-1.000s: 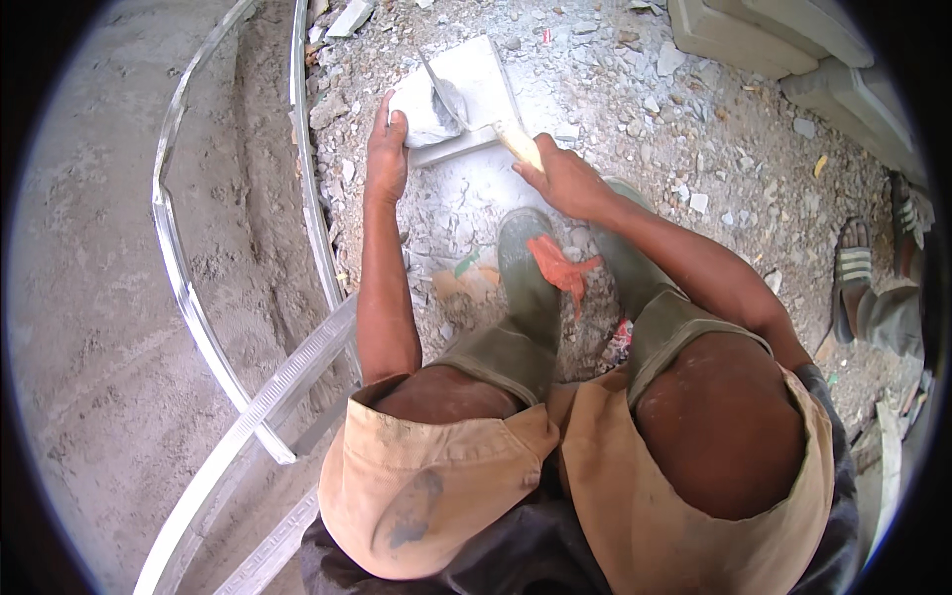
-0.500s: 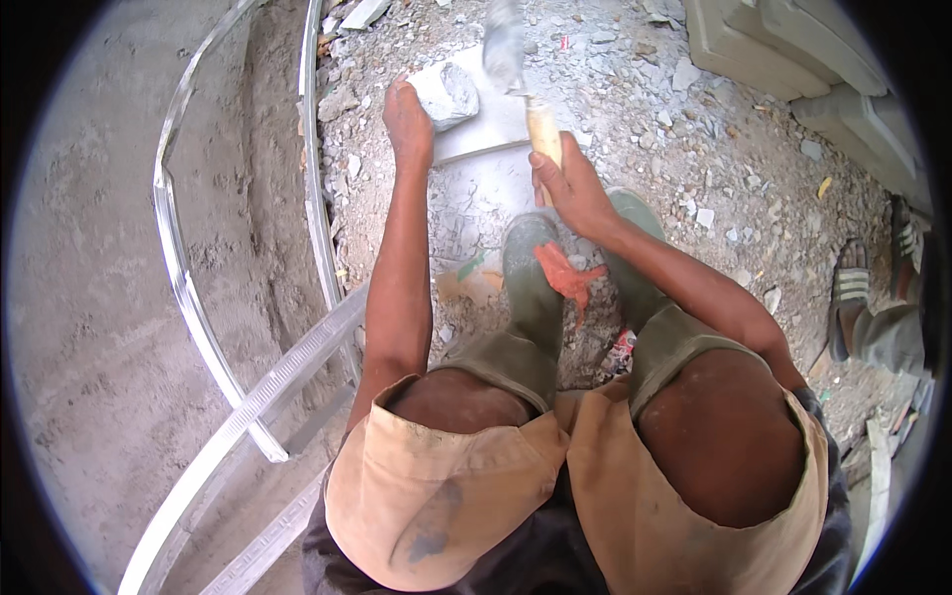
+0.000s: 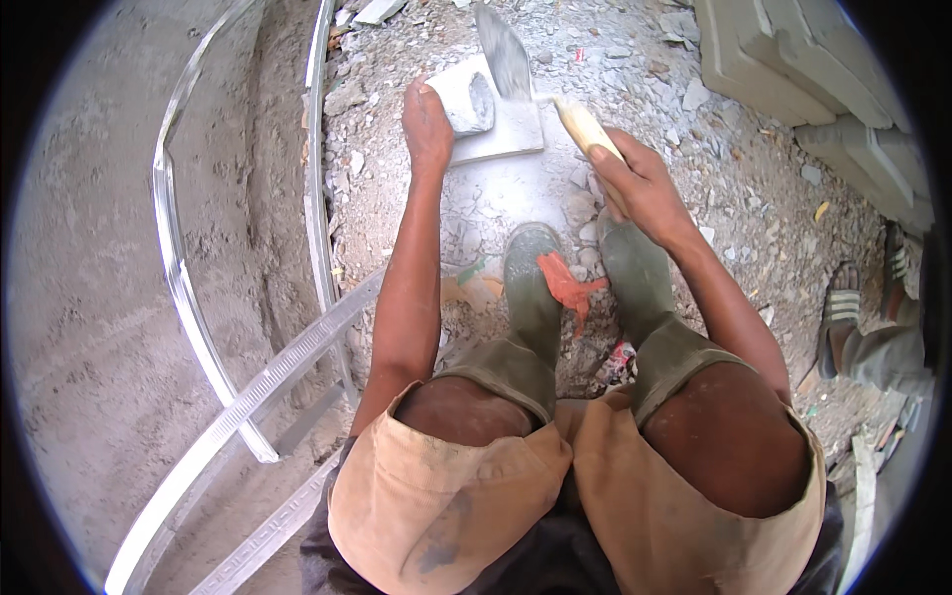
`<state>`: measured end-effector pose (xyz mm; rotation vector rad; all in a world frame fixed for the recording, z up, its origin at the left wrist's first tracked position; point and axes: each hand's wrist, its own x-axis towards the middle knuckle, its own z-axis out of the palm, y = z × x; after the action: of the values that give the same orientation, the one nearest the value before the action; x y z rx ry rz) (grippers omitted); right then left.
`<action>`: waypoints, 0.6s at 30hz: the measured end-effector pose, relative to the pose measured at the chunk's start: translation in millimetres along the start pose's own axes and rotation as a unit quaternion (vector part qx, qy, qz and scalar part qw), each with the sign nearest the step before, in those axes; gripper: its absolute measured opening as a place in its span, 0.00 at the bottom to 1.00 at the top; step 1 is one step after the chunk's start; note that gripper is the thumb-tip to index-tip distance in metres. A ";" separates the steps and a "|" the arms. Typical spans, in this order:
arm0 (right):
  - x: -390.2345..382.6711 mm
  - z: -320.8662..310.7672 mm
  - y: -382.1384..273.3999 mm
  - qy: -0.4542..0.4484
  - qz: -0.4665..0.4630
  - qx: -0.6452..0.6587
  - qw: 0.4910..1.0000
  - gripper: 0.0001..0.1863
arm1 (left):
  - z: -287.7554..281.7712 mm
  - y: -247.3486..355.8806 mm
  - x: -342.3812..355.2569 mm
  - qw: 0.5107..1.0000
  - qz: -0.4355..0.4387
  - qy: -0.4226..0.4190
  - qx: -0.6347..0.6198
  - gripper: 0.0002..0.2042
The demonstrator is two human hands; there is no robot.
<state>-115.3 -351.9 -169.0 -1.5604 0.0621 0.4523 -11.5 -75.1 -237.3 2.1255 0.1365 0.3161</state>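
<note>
My left hand (image 3: 427, 131) grips the left side of a white, plaster-like block (image 3: 458, 97) whose right face looks rough and grey. This block rests on a flat white slab (image 3: 514, 137) lying on the rubble. My right hand (image 3: 643, 183) is closed around the pale yellowish handle of a trowel (image 3: 583, 127). The trowel's grey metal blade (image 3: 504, 55), blurred by motion, stands just right of the block's rough face, over the slab. Whether the blade touches the block, I cannot tell. White dust lies around the slab.
Bent metal profiles (image 3: 178, 268) lie on the left beside a grey, rough surface (image 3: 89, 248). An orange-red scrap (image 3: 570, 286) sits between my green boots (image 3: 532, 268). Large pale blocks (image 3: 764, 64) are stacked at upper right. Another person's sandalled foot (image 3: 843, 302) is at the right.
My right hand has moved right and slightly down, and the trowel now leans up to the left. My left hand and the white block have shifted a little right, the block's rough face turning rightward.
</note>
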 end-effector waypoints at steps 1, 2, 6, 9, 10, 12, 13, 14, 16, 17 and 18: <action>-5.7 -7.6 6.4 -0.004 0.024 -0.033 0.999 0.23 | 0.6 0.9 -0.9 1.000 -0.005 -0.002 -0.008 0.24; -13.8 -5.7 13.0 0.003 0.025 -0.004 1.000 0.23 | -3.2 3.5 -2.9 1.000 -0.010 0.000 -0.009 0.24; -47.0 1.5 33.3 0.006 0.058 0.049 0.997 0.23 | -0.6 3.2 -4.1 1.000 -0.007 -0.005 -0.024 0.24; -43.8 1.6 37.9 -0.026 0.097 0.002 0.995 0.22 | 1.3 0.9 0.4 1.000 -0.015 -0.024 -0.005 0.24; -45.0 0.8 38.6 -0.012 0.078 -0.011 0.997 0.23 | 1.5 -0.1 1.2 1.000 -0.010 -0.022 -0.008 0.25; -43.7 4.6 40.9 0.008 0.035 -0.030 0.999 0.25 | -7.7 -8.1 4.4 1.000 0.001 -0.012 -0.002 0.25; -44.0 4.7 41.4 0.003 0.034 0.016 0.999 0.25 | -10.5 -11.8 5.8 1.000 -0.009 -0.020 -0.003 0.25; -44.9 -0.1 40.7 0.001 0.034 0.059 0.998 0.25 | -9.2 -11.1 7.9 0.999 -0.018 -0.028 -0.009 0.25; -40.0 -2.3 47.8 -0.027 0.002 0.001 1.000 0.25 | -10.1 -10.3 8.0 0.999 -0.021 -0.035 -0.005 0.25; -31.8 -3.3 62.5 -0.044 -0.027 -0.104 0.993 0.24 | -4.6 -7.5 9.6 0.999 -0.012 -0.039 -0.002 0.25; -25.8 -1.4 66.8 -0.067 -0.058 -0.205 0.975 0.24 | -5.2 -7.0 11.0 0.999 -0.005 -0.038 0.006 0.25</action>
<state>-159.7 -363.0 -224.0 -1.9208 -0.2395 0.4975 -2.2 -64.7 -238.7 2.1444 0.1042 0.2280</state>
